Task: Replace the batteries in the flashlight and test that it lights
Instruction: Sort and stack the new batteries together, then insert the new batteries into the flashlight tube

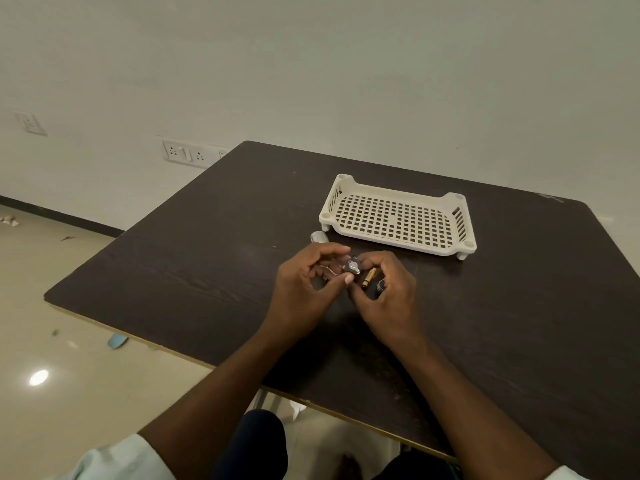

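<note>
Small dark battery holder [353, 267] at frame centre, pinched between left hand [311, 282] and right hand [388, 289] fingertips; judged light, rigid, slippery; best held by its rim, gold battery [369, 277] just beside.

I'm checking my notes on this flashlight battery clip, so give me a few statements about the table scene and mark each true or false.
1. The white tray holds the batteries. False: nothing lies in it.
2. Both hands, left hand and right hand, hold a small dark part between them. True.
3. A gold battery shows beside the right hand. True.
4. The silver cap sits inside the tray. False: it lies on the table beside the tray's near left corner.
</note>
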